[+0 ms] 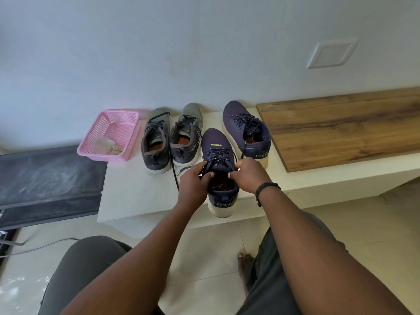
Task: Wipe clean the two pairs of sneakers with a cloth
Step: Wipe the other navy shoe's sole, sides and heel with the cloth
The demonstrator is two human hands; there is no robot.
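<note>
Knees in dark trousers (95, 269) fill the bottom of the view, closest to the lens, so the person appears seated facing the white ledge (136, 196) that carries everything; I place all else against that ledge.

At the ledge's left end sits a pink basket (109, 135), and the cloth (105, 145) lies crumpled inside it, untouched. That suggests wiping of this shoe has not begun, or that the cloth is parked there between uses.

Right of the basket, at the back of the ledge against the wall, the grey pair (170, 137) stands side by side, heels toward the person, one lace trailing forward over the ledge.

Next, at the ledge's front edge, the near navy sneaker (218, 167) has been drawn out of the row, its heel at the very edge, probably to bring it within easy reach. The left hand (193, 180) curls round the left side of its collar, thumb at the opening. The right hand (247, 176), a dark band on its wrist, closes on the right side of the collar and seems to pinch a lace end. Both hands are thus closed on the shoe, steadying it or loosening the laces; I cannot tell which.

Behind it and to the right, its navy partner (247, 130) rests toward the wall. Farther right, a wooden board (341, 128) lies on the ledge.
</note>
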